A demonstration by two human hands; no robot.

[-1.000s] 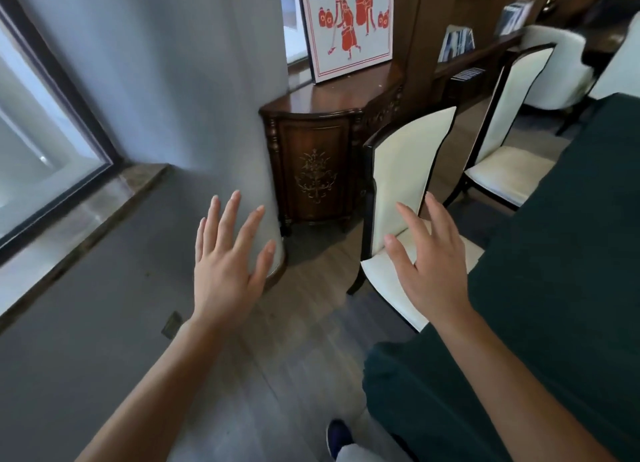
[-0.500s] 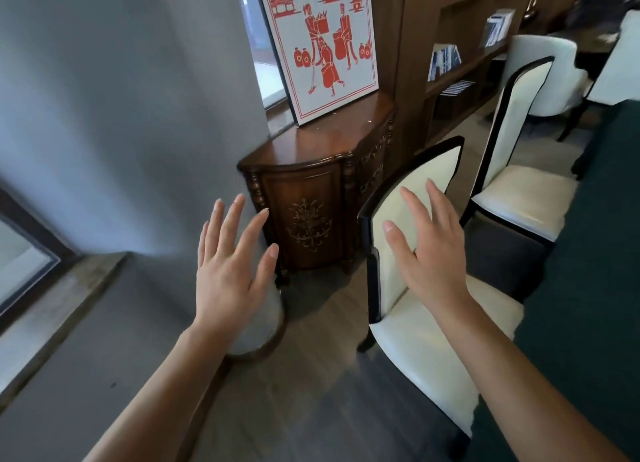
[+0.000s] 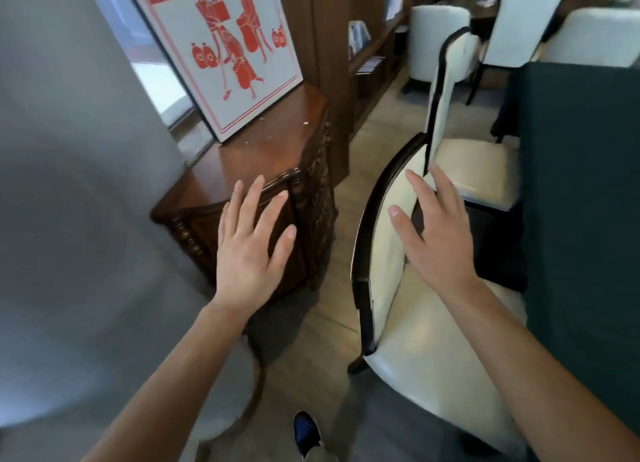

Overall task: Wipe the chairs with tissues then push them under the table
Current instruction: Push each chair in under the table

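Reaching for the nearest chair (image 3: 408, 351) with nothing in your hands, you have a choice to make first: no tissue shows anywhere in view, so by my reading the wiping cannot begin until you fetch one. If you judge this chair already wiped and mean to push it in, take the top rail of its backrest with both hands, one toward each end, and drive it straight toward the table (image 3: 585, 219) so the legs do not twist or scrape on the wooden floor (image 3: 332, 323).

Your left hand (image 3: 251, 245) hovers with fingers spread and straight, holding nothing, in front of the carved wooden cabinet (image 3: 277, 171), off to the left of the chair's dark frame and apart from it. Your right hand (image 3: 434, 235) is likewise spread and empty, held over the cream backrest near its upper edge; whether it touches the padding I cannot tell.

That chair stands along the left edge of the table, its seat partly tucked under the dark green cloth. A second chair (image 3: 474, 164) stands further along the same edge, just beyond your right fingertips.
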